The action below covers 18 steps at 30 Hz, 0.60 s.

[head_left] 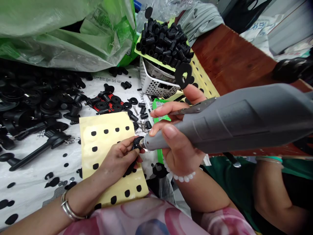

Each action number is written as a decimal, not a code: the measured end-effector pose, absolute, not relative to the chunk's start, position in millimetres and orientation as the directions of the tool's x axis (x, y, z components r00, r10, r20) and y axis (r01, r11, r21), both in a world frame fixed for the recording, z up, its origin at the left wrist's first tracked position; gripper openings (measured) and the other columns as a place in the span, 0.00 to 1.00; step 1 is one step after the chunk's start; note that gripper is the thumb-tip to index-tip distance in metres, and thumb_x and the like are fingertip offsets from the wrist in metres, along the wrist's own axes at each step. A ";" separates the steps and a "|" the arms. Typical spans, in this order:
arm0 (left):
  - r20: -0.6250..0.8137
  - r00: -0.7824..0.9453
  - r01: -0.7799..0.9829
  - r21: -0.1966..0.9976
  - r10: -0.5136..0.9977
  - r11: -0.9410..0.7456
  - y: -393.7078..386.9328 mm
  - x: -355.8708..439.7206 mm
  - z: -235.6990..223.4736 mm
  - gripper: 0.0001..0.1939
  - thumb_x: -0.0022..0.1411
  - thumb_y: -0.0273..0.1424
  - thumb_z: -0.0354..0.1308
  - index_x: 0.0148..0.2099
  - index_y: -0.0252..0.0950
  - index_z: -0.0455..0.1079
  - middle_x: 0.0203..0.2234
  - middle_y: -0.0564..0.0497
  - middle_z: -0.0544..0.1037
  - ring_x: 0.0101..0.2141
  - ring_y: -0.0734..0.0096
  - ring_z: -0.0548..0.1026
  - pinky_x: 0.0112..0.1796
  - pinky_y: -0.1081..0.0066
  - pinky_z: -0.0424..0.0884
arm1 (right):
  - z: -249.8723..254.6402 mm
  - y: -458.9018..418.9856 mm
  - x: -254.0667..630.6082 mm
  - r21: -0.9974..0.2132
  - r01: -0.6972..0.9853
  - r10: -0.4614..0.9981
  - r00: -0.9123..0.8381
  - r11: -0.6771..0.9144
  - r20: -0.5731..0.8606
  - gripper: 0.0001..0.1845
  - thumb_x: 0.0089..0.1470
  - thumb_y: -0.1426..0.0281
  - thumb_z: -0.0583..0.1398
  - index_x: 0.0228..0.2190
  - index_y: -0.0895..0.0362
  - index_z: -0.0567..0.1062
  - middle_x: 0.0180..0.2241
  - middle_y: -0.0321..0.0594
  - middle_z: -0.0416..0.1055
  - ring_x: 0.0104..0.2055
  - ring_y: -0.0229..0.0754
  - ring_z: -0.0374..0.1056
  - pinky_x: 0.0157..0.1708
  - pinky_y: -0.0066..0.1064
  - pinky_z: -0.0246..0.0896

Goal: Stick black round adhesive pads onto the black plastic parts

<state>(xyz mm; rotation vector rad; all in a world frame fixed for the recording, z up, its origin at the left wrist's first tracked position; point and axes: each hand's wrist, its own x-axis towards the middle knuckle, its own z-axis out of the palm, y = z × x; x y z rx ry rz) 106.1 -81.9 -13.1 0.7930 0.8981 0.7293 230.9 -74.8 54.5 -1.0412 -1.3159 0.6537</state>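
Rubber fitting [137,143], one, pinched in the left hand [118,160]; one grey rotary tool [234,119] gripped in the right hand [177,148].

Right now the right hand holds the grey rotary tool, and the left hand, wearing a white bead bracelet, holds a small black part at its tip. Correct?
No: the head view shows the white bead bracelet on the wrist of the right hand; the left hand wears a silver bangle. The rest stands.

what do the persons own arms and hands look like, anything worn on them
Both forearms are bare, with no gloves. The left hand has a silver bangle at the wrist, and the right hand a white bead bracelet. A pink patterned garment shows beneath them.
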 end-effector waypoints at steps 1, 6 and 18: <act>-0.390 0.434 -0.209 0.833 0.812 0.512 -82.1 106.2 -12.8 0.24 0.49 0.32 0.63 0.50 0.31 0.70 0.22 0.54 0.73 0.19 0.77 0.67 0.20 0.76 0.64 | 54.8 -75.3 230.8 -0.881 0.176 0.869 0.166 0.438 0.466 0.27 0.52 0.61 0.61 0.52 0.41 0.59 0.29 0.34 0.71 0.29 0.45 0.72 0.33 0.42 0.69; -0.378 0.403 -0.210 0.848 0.833 0.486 -83.6 107.7 -10.7 0.20 0.48 0.32 0.63 0.46 0.33 0.74 0.24 0.53 0.74 0.20 0.75 0.67 0.21 0.74 0.65 | 55.8 -79.5 225.2 -0.838 0.220 0.834 0.138 0.500 0.534 0.22 0.52 0.69 0.59 0.49 0.42 0.65 0.33 0.33 0.70 0.26 0.40 0.69 0.35 0.42 0.69; -0.353 0.359 -0.151 0.891 0.864 0.427 -86.3 109.8 -14.1 0.23 0.51 0.33 0.62 0.50 0.32 0.69 0.23 0.53 0.74 0.19 0.75 0.67 0.20 0.75 0.65 | 58.9 -78.3 229.7 -0.857 0.045 0.847 0.129 0.514 0.515 0.23 0.51 0.68 0.61 0.48 0.38 0.65 0.33 0.30 0.71 0.23 0.37 0.67 0.28 0.35 0.69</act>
